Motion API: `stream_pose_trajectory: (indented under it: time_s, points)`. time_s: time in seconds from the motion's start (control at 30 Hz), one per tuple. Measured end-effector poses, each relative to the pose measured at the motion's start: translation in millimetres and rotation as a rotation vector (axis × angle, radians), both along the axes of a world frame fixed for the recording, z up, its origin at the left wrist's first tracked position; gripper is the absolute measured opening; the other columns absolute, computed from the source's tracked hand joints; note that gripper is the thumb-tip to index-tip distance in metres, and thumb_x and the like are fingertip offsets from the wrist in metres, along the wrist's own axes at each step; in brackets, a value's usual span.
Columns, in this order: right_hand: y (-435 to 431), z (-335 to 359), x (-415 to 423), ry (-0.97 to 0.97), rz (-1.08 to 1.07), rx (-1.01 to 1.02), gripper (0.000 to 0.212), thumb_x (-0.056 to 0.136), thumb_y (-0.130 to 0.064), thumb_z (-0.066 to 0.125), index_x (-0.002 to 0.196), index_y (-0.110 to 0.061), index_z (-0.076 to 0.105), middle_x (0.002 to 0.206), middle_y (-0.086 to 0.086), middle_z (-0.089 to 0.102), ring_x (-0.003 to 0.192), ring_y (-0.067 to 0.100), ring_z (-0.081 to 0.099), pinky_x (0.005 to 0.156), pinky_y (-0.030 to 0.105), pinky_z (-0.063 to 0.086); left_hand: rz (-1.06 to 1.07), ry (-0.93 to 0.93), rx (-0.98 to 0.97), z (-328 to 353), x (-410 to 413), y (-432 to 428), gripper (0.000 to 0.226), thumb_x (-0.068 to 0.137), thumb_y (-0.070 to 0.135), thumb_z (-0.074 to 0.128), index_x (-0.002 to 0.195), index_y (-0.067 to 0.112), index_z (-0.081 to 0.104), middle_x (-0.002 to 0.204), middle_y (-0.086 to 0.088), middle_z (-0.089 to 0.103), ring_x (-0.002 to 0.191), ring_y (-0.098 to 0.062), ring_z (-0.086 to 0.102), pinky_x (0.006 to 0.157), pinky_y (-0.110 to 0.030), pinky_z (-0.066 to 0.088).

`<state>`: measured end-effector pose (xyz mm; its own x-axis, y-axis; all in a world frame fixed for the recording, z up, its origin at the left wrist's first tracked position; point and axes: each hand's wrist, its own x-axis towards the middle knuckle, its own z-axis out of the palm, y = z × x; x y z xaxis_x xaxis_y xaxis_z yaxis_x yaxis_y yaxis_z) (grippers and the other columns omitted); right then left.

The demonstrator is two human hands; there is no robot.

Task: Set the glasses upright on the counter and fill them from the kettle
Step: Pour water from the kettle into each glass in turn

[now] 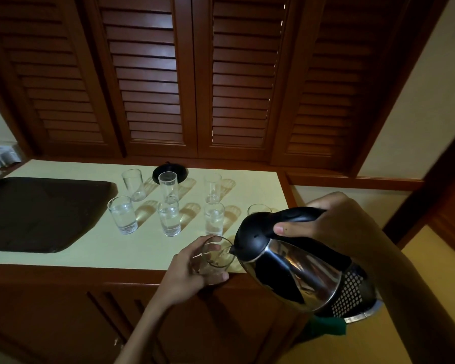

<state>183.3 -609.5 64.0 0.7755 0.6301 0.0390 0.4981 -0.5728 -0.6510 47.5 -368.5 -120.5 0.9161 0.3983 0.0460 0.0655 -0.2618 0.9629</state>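
Tilting over the pale counter [90, 256] at its near right edge, the steel kettle [294, 274] hangs from the right hand [334, 224], fingers wrapped round its black handle. The left hand [187, 277] grips a glass [221, 254] at the spout, other glasses [169, 218] upright farther back.

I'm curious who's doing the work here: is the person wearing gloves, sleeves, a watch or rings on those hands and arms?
No. Both the left hand and the right hand are bare, with no gloves, rings or watch showing. No sleeve or cuff comes into view anywhere up to the picture's edge. The thumbnails that show look plain and unpainted.
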Motion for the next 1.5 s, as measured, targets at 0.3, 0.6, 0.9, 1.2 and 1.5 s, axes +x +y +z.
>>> stream_pose_trajectory:
  time_s: [0.3, 0.6, 0.9, 1.2, 1.5]
  points:
    - [-2.4, 3.6, 2.4, 0.019, 0.032, 0.011, 0.057, 0.051, -0.065, 0.082, 0.061, -0.01, 0.072, 0.058, 0.001, 0.076, 0.05, 0.014, 0.073, 0.059, 0.038, 0.062, -0.002, -0.011, -0.011, 0.8, 2.6, -3.5, 0.075, 0.063, 0.014, 0.1, 0.129, 0.028, 0.067, 0.12, -0.001, 0.077, 0.111, -0.016, 0.075, 0.103, -0.036, 0.057]
    - [-6.1, 4.1, 4.0, 0.011, 0.055, 0.045, 0.072, 0.038, -0.085, 0.075, 0.059, -0.017, 0.072, 0.057, -0.004, 0.075, 0.049, 0.009, 0.071, 0.054, 0.031, 0.059, 0.005, 0.004, -0.025, -2.5, 4.9, -6.1, 0.075, 0.061, 0.018, 0.101, 0.126, 0.035, 0.068, 0.121, 0.002, 0.076, 0.111, -0.016, 0.075, 0.104, -0.04, 0.057]
    - [-7.4, 7.3, 1.7, 0.01, 0.032, 0.032, 0.053, 0.049, -0.067, 0.08, 0.055, -0.015, 0.07, 0.055, 0.0, 0.074, 0.046, 0.011, 0.069, 0.054, 0.031, 0.057, 0.008, -0.007, -0.004, -0.7, 9.2, -9.8, 0.078, 0.059, 0.025, 0.101, 0.128, 0.031, 0.066, 0.119, 0.001, 0.077, 0.113, -0.019, 0.074, 0.106, -0.046, 0.056]
    - [-10.0, 6.7, 6.5, 0.047, 0.065, 0.095, 0.066, 0.029, -0.096, 0.065, 0.058, -0.037, 0.073, 0.055, -0.006, 0.074, 0.047, 0.008, 0.07, 0.052, 0.026, 0.055, 0.006, -0.007, -0.019, -1.2, 11.3, -11.6, 0.074, 0.061, 0.015, 0.1, 0.126, 0.031, 0.067, 0.118, 0.0, 0.077, 0.109, -0.018, 0.075, 0.102, -0.038, 0.057]
    - [-7.3, 6.3, 6.8, 0.039, 0.032, 0.043, 0.053, 0.046, -0.07, 0.08, 0.058, -0.019, 0.072, 0.058, -0.002, 0.076, 0.049, 0.009, 0.072, 0.056, 0.032, 0.06, 0.004, -0.017, 0.003, -1.1, 13.2, -11.9, 0.073, 0.062, 0.014, 0.1, 0.125, 0.032, 0.068, 0.115, 0.002, 0.078, 0.107, -0.015, 0.075, 0.096, -0.029, 0.058]
